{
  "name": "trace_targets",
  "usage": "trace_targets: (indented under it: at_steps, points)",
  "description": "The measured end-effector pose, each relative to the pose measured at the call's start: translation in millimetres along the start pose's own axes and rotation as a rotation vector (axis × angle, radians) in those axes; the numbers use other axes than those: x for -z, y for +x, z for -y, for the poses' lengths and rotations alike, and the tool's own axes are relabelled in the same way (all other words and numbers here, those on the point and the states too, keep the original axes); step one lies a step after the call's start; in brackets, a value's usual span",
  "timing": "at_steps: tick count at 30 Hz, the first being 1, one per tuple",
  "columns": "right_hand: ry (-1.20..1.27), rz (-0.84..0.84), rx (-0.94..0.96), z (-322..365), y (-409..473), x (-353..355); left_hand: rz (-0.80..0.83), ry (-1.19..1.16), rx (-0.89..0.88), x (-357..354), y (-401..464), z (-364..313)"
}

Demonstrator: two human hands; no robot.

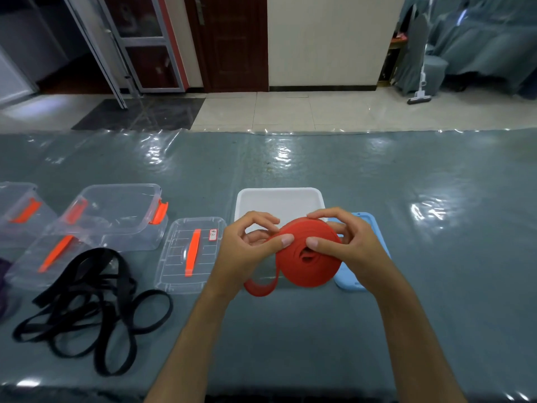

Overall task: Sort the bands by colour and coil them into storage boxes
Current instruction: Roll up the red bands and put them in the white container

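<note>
A red band (312, 270) is wound into a thick coil, held upright above the table between both hands. My left hand (250, 245) pinches its left side with the thumb on the face. My right hand (345, 242) grips the right side, fingers over the top rim and thumb near the centre hole. A loose red tail loops down below the left hand. A heap of black bands (87, 309) lies on the table at the left. A clear storage box (116, 216) with orange clasps stands open behind them.
A white tray (280, 200) sits behind the coil, and a blue lid (348, 282) lies under my right hand. Two clear lids with orange handles (191, 254) (49, 257) lie flat. Another clear box (17, 210) and something purple (3, 283) are at the far left.
</note>
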State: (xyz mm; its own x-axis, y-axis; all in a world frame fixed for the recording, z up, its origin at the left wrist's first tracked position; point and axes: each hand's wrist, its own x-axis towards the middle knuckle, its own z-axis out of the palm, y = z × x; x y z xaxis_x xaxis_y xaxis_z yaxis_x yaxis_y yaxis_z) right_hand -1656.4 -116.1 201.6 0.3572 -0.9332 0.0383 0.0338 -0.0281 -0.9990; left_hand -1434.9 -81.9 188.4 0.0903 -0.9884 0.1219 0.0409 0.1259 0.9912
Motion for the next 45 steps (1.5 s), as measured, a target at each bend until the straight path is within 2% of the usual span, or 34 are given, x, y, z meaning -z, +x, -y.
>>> trace_targets:
  at_steps: [7,12,17,22,27,31,34,37,40,45]
  points:
    - [0.112,-0.201,0.015,-10,0,-2,-0.005,-0.034,0.010,-10,-4,14]
    - [0.168,-0.301,0.026,-19,2,-8,-0.215,-0.104,-0.045,-29,-9,25]
    - [0.206,-0.445,0.038,-29,8,-12,-0.214,-0.157,-0.053,-35,-16,44]
    - [0.231,-0.553,0.044,-40,15,-25,-0.305,-0.249,0.048,-35,-15,49]
    - [0.270,-0.641,0.021,-47,24,-48,-0.527,-0.316,0.087,-42,-12,50]
    - [0.394,-0.727,-0.008,-49,36,-60,-0.496,-0.454,0.179,-51,-13,51]
    - [0.486,-0.715,-0.063,-55,47,-64,-0.499,-0.592,0.268,-47,-4,52]
    - [0.549,-0.657,-0.167,-59,60,-62,-0.547,-0.589,0.309,-37,15,52]
    - [0.454,-0.580,-0.225,-64,72,-55,-0.571,-0.519,0.311,-22,35,53]
    - [0.264,-0.533,-0.213,-77,91,-45,-0.552,-0.443,0.379,-1,75,66]
